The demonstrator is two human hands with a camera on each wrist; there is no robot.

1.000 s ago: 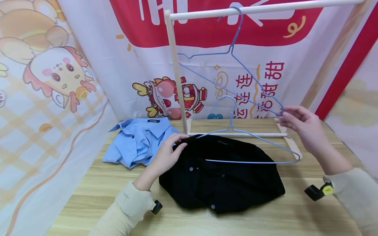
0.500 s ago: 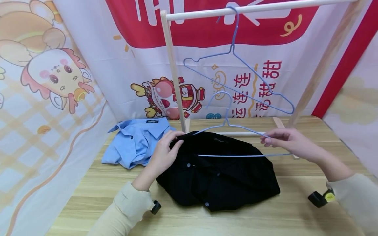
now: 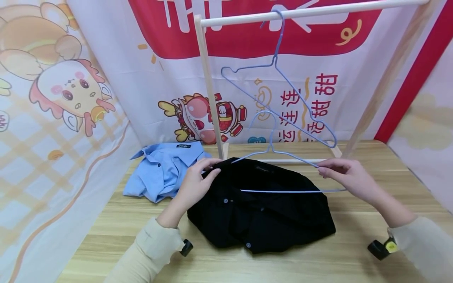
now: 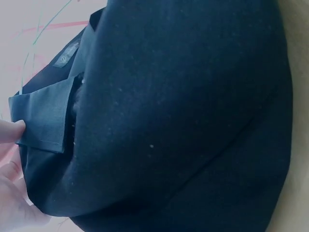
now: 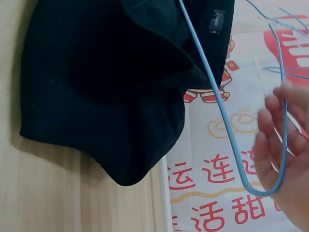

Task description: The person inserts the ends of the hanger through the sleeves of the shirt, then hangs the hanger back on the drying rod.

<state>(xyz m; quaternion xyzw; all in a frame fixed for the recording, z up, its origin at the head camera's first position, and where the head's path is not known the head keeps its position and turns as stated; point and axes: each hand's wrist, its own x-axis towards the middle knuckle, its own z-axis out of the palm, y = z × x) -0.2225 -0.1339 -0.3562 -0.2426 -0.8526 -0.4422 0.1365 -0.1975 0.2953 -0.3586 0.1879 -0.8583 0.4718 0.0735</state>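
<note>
A black shirt (image 3: 283,220) with buttons lies on the table, its collar side raised toward the rack. My left hand (image 3: 198,181) pinches the shirt's left collar edge between thumb and fingers; the left wrist view shows the thumb on a black collar flap (image 4: 43,116). A blue wire hanger (image 3: 270,147) has its left end inside the shirt's neck, while its hook stands up above the collar. My right hand (image 3: 348,177) pinches the hanger's right shoulder. In the right wrist view the hanger's rounded end (image 5: 260,193) lies beside the palm, outside the shirt.
Behind the shirt stands a wooden rack (image 3: 209,78) with a second blue hanger (image 3: 274,65) hooked over its top bar. A crumpled light blue shirt (image 3: 159,169) lies on the table (image 3: 116,236) at the left. Printed cloth walls close off the back and left.
My right hand has left the hanging hanger, come down and left, and taken hold of the hanger in the black shirt. The hanging hanger has swung. My left hand keeps its grip.
</note>
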